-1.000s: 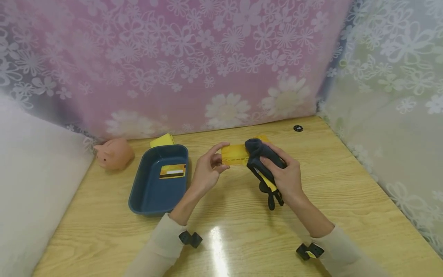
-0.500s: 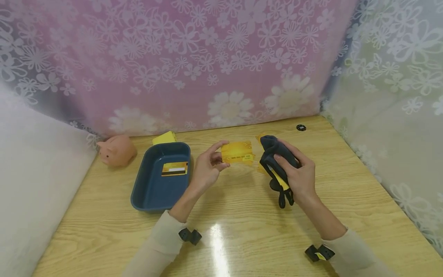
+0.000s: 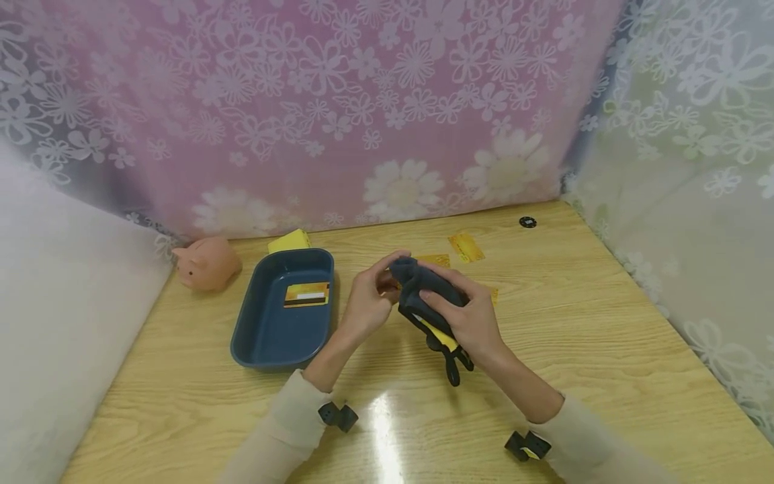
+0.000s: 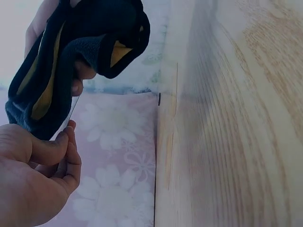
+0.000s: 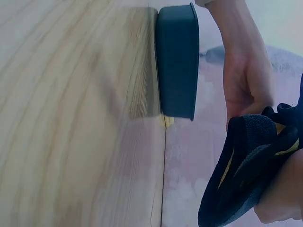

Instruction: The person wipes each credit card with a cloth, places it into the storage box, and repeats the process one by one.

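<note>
Nearest, two pale sleeves (image 3: 293, 417) with small black wrist devices (image 3: 338, 417) extend over the wooden desk (image 3: 447, 437). Both hands are raised above it, close together: the right hand (image 3: 474, 316) grips a dark blue cloth pouch (image 3: 426, 292) with yellow lining, its black cord loop (image 3: 452, 370) hanging down; the left hand (image 3: 365, 306) pinches the edge of a thin card (image 4: 71, 112) between thumb and fingers, the card mostly hidden behind the pouch. To the left, a blue tray (image 3: 238, 336) holds a yellow-and-orange card (image 3: 306, 294) with a dark stripe. Past the hands, another orange card (image 3: 465, 247) lies flat. Farther back are a pink piggy bank (image 3: 208, 264), a yellow block (image 3: 290, 240) just behind the tray and, at far right, a round black chip (image 3: 528, 222). A pink flowered curtain (image 3: 302, 101) rises behind the desk.
</note>
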{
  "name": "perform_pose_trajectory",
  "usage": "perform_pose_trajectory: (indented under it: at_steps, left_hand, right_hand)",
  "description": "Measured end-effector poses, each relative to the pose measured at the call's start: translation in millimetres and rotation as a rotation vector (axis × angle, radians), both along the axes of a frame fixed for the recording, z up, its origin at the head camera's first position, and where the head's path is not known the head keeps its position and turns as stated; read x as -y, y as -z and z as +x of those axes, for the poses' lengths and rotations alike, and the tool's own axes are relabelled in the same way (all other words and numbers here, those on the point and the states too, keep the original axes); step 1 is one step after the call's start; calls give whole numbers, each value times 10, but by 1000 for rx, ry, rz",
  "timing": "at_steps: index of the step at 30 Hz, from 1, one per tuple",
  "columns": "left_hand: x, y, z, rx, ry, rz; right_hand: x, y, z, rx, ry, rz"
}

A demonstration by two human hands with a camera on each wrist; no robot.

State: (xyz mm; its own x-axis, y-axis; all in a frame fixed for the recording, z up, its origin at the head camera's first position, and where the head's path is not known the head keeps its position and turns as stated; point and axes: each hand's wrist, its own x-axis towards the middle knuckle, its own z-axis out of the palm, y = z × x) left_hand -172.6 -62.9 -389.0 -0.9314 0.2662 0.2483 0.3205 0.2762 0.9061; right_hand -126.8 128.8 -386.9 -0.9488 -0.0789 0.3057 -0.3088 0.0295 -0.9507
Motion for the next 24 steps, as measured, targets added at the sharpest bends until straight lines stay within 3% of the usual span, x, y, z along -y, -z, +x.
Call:
perform_pose_trajectory:
  at_steps: [4,11,18,24]
  left_hand:
    - [19,-2,9,-2,-2,12]
    - [55,23,19,2,5,-3]
    - [53,47,19,5,0,-39]
    - [66,61,13,7,-12,-6]
  right_hand:
    - [74,0,-5,-10,-20,38]
    - [30,51,-30,4,39,129]
    - [-116,125,-71,-26,84,146]
    - [-278,124,-113,-37,132,136]
